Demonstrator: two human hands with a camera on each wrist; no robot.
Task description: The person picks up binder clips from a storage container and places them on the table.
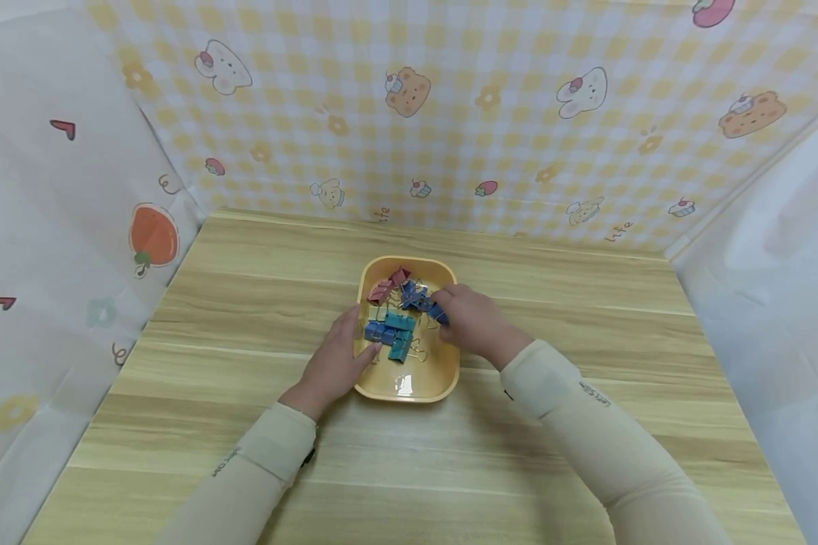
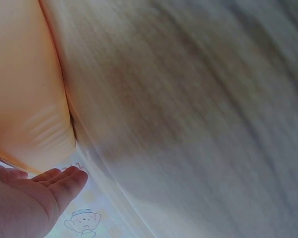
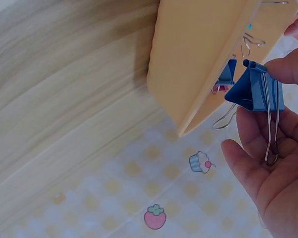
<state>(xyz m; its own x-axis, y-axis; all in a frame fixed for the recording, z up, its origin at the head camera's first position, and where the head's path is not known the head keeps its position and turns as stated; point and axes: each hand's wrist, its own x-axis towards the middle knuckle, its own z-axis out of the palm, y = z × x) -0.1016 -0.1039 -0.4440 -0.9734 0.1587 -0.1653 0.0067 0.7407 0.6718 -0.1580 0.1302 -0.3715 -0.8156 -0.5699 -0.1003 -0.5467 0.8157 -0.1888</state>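
Observation:
A yellow-orange plastic tray (image 1: 409, 398) holds several binder clips with silver wire handles. Along its left wall lies my left hand (image 1: 332, 365), thumb over the rim and fingers (image 2: 69, 186) against the outer side. My right hand (image 1: 479, 324), over the tray's right edge, pinches a blue binder clip (image 3: 260, 91) between thumb and fingers. Pink clips (image 1: 382, 292) sit at the tray's far left, beside dark blue clips (image 1: 412, 295). Nearer the middle are teal clips (image 1: 400, 350) and a blue clip (image 1: 378, 333), close to my left thumb.
The tray stands on a light wood-grain table (image 1: 572, 454). A yellow checked cloth (image 1: 450, 136) with cartoon prints rises behind the table's back edge. White printed sheets (image 1: 75, 189) hang at the left and right sides.

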